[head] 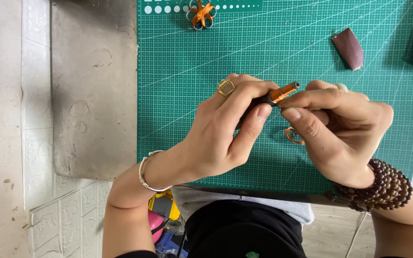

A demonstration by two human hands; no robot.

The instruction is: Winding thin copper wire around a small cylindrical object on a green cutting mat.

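My left hand (225,129) grips a dark rod-shaped tool (285,90) with an orange, copper-wound tip, held just above the green cutting mat (192,71). It wears a gold ring and a silver bracelet. My right hand (340,129) pinches the tool's orange part between thumb and fingers; a brown bead bracelet circles that wrist. A small copper wire loop (292,135) lies on the mat under my right hand, partly hidden.
A flower-shaped copper wire piece (201,14) sits at the mat's top edge. A brown folded piece (348,48) lies at the upper right. Dark objects line the right edge. Grey concrete lies left of the mat. Yellow and pink items sit below.
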